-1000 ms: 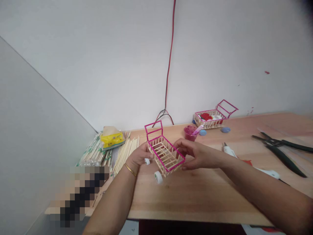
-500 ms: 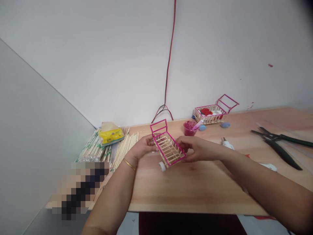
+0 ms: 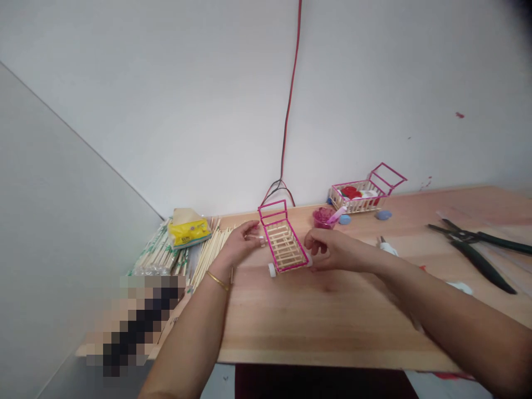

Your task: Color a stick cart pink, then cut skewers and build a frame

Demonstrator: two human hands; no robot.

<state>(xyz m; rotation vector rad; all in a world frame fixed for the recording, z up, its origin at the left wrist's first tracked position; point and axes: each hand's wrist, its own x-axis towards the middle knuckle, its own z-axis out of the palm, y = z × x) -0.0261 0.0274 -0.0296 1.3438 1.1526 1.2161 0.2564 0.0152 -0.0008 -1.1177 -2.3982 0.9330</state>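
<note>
A small cart (image 3: 286,246) made of thin wooden sticks, with a magenta rim and handle, stands on the table between my hands. White wheels (image 3: 272,270) show at its lower corners. On its left side is my left hand (image 3: 245,242), open, the fingers spread near another white wheel at the far end. Beside the cart's near right corner, my right hand (image 3: 326,249) has its fingers loosely curled and apart from the thumb. Its thumb is close to the wheel there; whether it touches I cannot tell.
Behind stand a cup of magenta paint (image 3: 324,218) and a similar filled cart (image 3: 359,197), with blue lumps (image 3: 384,215) nearby. Garden shears (image 3: 482,263) and a white glue gun (image 3: 388,246) lie right. At left are wooden sticks (image 3: 211,249) and a yellow packet (image 3: 189,231).
The cart has gone from tilted in my hands to standing level on the table, turned slightly. Both hands have loosened and drawn a little away from its sides.
</note>
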